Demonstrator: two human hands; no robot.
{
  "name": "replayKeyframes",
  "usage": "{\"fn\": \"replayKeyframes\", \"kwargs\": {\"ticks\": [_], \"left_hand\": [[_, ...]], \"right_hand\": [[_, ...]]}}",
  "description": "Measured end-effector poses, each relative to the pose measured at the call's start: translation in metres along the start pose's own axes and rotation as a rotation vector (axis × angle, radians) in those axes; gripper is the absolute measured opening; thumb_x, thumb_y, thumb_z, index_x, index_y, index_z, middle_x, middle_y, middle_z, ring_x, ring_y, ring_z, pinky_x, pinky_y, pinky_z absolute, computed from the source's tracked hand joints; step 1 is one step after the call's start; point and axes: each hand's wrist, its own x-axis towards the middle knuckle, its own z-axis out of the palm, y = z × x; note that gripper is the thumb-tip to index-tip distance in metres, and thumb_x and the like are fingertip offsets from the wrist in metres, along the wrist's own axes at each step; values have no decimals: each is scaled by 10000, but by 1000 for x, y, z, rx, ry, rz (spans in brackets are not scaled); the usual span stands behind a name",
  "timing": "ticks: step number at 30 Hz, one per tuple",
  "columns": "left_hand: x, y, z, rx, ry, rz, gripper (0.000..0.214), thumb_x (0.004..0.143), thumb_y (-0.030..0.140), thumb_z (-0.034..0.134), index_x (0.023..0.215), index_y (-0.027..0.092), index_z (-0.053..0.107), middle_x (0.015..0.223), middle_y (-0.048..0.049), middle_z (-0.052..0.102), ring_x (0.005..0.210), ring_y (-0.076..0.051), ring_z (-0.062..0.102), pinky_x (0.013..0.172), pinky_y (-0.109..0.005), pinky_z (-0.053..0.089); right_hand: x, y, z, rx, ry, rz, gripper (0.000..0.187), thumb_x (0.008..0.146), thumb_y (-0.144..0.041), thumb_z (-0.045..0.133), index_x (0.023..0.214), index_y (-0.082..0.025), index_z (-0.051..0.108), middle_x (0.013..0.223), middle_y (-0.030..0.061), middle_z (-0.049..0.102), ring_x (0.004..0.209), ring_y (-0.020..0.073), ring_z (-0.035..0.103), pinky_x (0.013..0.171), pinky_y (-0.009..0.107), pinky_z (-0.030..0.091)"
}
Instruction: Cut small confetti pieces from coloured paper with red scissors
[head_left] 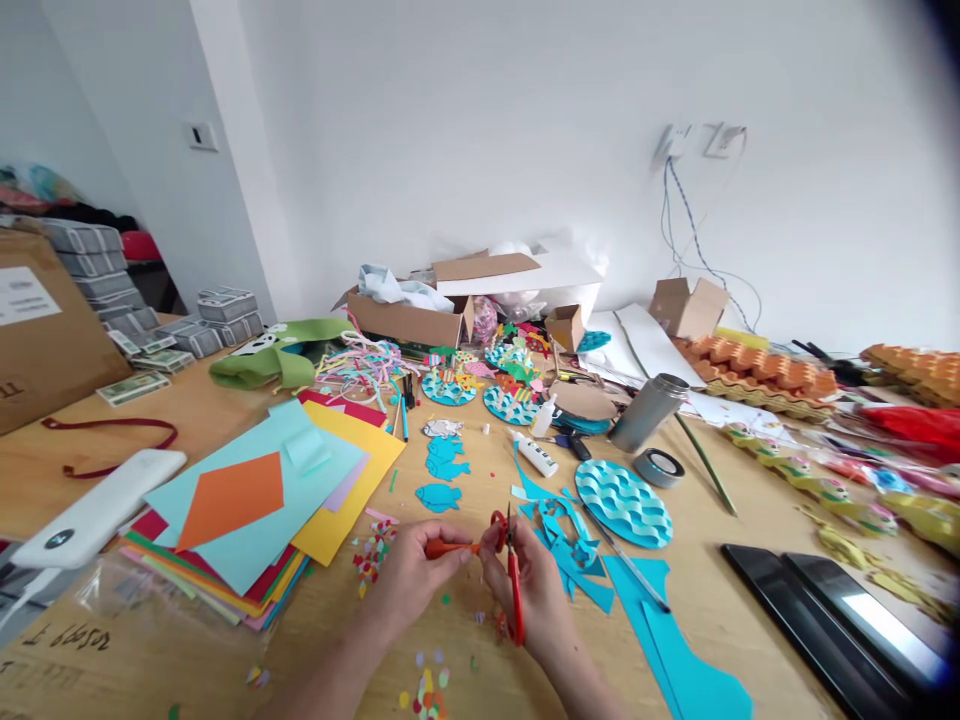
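Between the fingers of my left hand (409, 582) is a small strip of orange paper (448, 548). My right hand (541, 598) is closed on red-handled scissors (516, 602), whose blades point up and away beside the paper. Whether the blades touch the orange paper, I cannot tell. Just beyond my hands lie blue paper fish (439, 498) and a white fish cutout (444, 428). Colored paper dots (371, 556) are scattered by my left hand. Blue paper scraps (581, 570) spread out to the right of my right hand.
A stack of colored paper (330, 505) lies left, with a white power bank (105, 508). To the right are a wavy blue disc (624, 503), a pen (630, 565), a glue bottle (535, 453), a metal flask (649, 412), tape (659, 467) and black tablets (795, 620).
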Motion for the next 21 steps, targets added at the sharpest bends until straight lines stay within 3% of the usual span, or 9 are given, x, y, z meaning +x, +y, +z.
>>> {"fn": "replayKeyframes", "kwargs": {"ticks": [5,13,18,21], "left_hand": [[-2,3,0,-2,21,2,175,662,310,646,672,135,642,612,-7,577,586,-117,474,555,-225,357],[-3,9,-2,-468,126,-62,148,590,259,724,670,148,667,605,-4,593,591,-107,499,608,-239,394],[-4,13,-2,-553,132,-74,140,582,242,734,655,137,679,590,2,575,564,-83,489,579,-213,384],[-5,16,-1,-562,128,-69,155,594,253,727,664,121,683,575,-7,570,553,-86,486,564,-213,384]], "right_hand": [[0,-2,-2,-8,-45,13,153,756,-265,573,692,-191,456,679,-2,510,640,143,494,590,243,406],[-3,-3,-6,-184,-163,111,326,780,-470,521,634,-187,449,553,-29,443,503,113,400,453,211,302],[-9,-5,-3,-374,-180,43,384,723,-476,590,526,-203,406,458,-46,400,433,101,351,419,214,231],[-11,-4,-2,-380,-184,25,385,723,-489,578,511,-209,422,439,-32,445,403,112,397,404,219,232]]}}
